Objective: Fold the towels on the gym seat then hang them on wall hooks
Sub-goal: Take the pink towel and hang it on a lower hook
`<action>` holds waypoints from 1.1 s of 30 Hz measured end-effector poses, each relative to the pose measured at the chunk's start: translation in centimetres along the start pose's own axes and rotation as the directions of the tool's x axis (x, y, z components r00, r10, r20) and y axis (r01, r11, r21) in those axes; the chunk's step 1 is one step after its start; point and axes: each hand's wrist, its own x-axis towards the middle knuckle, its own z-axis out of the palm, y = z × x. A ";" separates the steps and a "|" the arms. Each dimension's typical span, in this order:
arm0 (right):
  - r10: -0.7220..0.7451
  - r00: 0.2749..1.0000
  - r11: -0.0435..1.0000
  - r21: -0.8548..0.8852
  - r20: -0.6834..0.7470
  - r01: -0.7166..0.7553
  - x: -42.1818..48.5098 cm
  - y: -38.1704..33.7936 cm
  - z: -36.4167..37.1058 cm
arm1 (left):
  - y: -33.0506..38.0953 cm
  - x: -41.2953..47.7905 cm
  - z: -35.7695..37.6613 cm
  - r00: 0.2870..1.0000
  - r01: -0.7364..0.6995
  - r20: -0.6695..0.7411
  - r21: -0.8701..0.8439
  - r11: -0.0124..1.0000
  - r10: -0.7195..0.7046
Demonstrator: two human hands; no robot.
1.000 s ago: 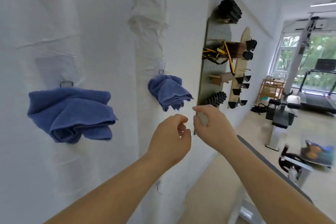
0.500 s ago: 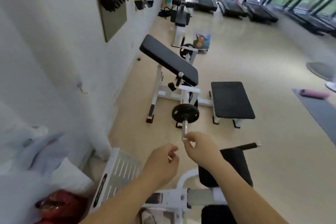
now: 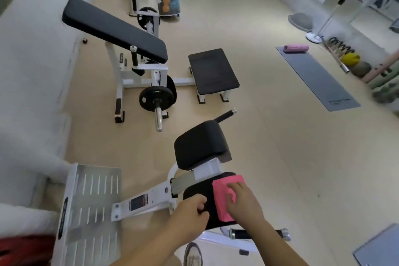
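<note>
The view has dropped from the wall to the floor [image 3: 269,136] at the person's feet; the padded curl bench [image 3: 114,28], central half a second ago, now sits higher in view; the black gym seat [image 3: 196,198] has come into sight at the bottom, a folded pink towel [image 3: 223,190] lying on its right part; the right hand [image 3: 244,203], earlier raised in the air, now rests flat on the towel; the left hand [image 3: 190,211] is loosely curled at the seat's left edge, holding nothing; the hands are near each other but apart.
</note>
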 end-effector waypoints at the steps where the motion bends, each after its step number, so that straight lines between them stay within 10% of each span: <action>1: 0.035 0.999 0.999 0.013 0.010 -0.036 0.3 1.8 0.1 | 0.7 0.8 1.4 1.000 0.000 0.019 0.008 1.000 0.000; 12: 0.160 0.939 0.946 0.224 0.303 -0.233 5.3 12.4 2.4 | 1.3 8.4 11.7 0.982 0.017 0.179 0.264 0.964 -0.066; 23: 0.183 0.964 0.838 0.482 0.193 -0.255 7.1 12.7 3.0 | -0.2 9.9 12.4 0.979 0.081 0.179 0.106 0.991 -0.099; 28: -0.063 0.990 0.857 0.516 0.127 -0.011 7.1 7.3 -0.1 | 0.8 8.9 7.6 0.978 0.049 -0.195 -0.146 0.988 -0.077; 33: -0.421 0.873 0.857 0.421 0.244 0.296 6.7 -1.5 -4.6 | 1.4 4.8 -0.5 0.870 -0.072 -0.479 0.103 0.992 0.114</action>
